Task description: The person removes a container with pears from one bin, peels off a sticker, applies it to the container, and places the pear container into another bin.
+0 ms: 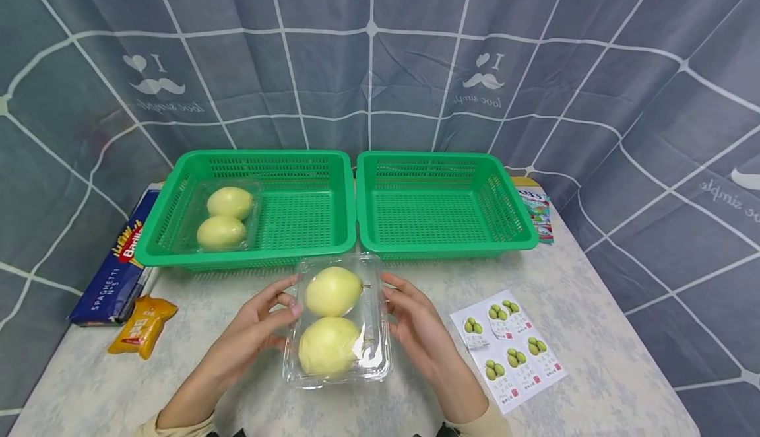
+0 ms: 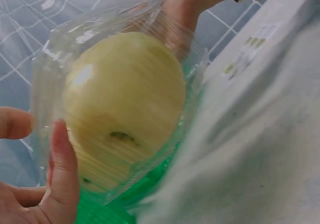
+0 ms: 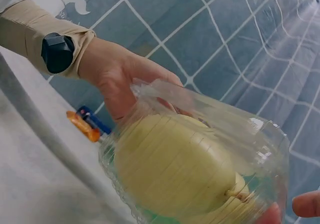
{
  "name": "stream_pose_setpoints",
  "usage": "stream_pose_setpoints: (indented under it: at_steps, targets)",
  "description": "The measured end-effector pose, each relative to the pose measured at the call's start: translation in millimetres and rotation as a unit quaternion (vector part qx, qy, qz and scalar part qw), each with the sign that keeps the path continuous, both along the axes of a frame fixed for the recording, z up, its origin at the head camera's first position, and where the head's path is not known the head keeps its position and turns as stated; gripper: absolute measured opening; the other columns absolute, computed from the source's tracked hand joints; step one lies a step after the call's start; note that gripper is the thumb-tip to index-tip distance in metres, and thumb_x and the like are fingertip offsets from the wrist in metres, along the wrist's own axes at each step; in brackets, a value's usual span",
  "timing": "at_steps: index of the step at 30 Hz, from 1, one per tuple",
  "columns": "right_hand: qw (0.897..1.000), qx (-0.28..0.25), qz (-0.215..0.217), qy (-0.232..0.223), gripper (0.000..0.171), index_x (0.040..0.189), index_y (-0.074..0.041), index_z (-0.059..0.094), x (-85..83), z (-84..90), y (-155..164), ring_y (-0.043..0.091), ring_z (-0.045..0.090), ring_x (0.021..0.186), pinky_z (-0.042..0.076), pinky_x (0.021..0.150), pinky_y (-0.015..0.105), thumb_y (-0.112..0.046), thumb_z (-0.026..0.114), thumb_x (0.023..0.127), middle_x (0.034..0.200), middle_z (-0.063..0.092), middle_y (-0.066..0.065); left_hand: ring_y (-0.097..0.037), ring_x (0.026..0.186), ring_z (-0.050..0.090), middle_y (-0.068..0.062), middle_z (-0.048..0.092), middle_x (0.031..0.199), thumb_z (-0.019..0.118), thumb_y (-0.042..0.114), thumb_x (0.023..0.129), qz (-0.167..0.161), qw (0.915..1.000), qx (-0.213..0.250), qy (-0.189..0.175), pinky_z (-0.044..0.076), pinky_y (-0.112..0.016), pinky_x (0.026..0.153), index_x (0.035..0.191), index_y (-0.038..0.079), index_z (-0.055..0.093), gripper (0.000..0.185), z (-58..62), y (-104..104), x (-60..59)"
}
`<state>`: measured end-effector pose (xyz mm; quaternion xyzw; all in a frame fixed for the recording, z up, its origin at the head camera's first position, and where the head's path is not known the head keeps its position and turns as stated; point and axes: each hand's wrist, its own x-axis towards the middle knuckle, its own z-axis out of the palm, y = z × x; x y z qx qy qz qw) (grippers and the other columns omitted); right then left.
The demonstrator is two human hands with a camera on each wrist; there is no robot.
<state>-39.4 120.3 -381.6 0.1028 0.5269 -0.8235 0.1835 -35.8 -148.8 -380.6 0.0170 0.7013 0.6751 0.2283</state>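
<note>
Two hands hold a box of pears.
Left hand point(image 1: 256, 327) and right hand point(image 1: 415, 321) grip the clear box point(image 1: 338, 321) near the tabletop's front edge; squeezing gently should keep it level.

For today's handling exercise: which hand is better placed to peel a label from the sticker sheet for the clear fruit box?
Right hand, probably: the sticker sheet lies on its side, while the left hand can steady the clear fruit box.
</note>
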Motion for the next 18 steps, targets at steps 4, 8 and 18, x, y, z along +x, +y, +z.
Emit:
stream_pose_setpoints:
  at_steps: [4, 8, 18]
  targets:
    - [1.0, 0.001, 0.006, -0.011, 0.043, 0.142, -0.003, 0.046, 4.6, -13.5, 4, 0.009, 0.047, 0.093, 0.043, 0.077, 0.021, -0.015, 0.051, 0.101, 0.097, 0.055, -0.008, -0.026, 0.115, 0.05, -0.005, 0.043, 0.112, 0.057, 0.025, 0.101, -0.02, 0.9997, -0.011, -0.012, 0.06, -0.037, 0.071, 0.159, 0.011, 0.025, 0.068, -11.8, 1, 0.6]
    - [1.0, -0.002, 0.01, -0.018, 0.043, 0.143, -0.001, 0.045, 3.2, -27.0, 6, 0.007, 0.051, 0.092, 0.046, 0.08, 0.022, -0.016, 0.051, 0.102, 0.097, 0.057, -0.008, -0.028, 0.117, 0.053, -0.008, 0.043, 0.114, 0.059, 0.025, 0.1, -0.034, 0.999, -0.012, -0.028, 0.062, -0.04, 0.075, 0.159, 0.007, 0.022, 0.072, -22.3, 3, -2.5]
    - [1.0, 0.011, -0.015, -0.025, 0.044, 0.142, 0.003, 0.046, -13.1, -50.1, 7, 0.007, 0.053, 0.092, 0.044, 0.08, 0.022, -0.015, 0.052, 0.103, 0.099, 0.06, -0.008, -0.015, 0.104, 0.055, -0.006, 0.046, 0.113, 0.057, 0.019, 0.101, -0.026, 0.9992, -0.003, -0.03, 0.06, -0.036, 0.086, 0.158, 0.002, 0.021, 0.07, -39.4, 4, -14.7]
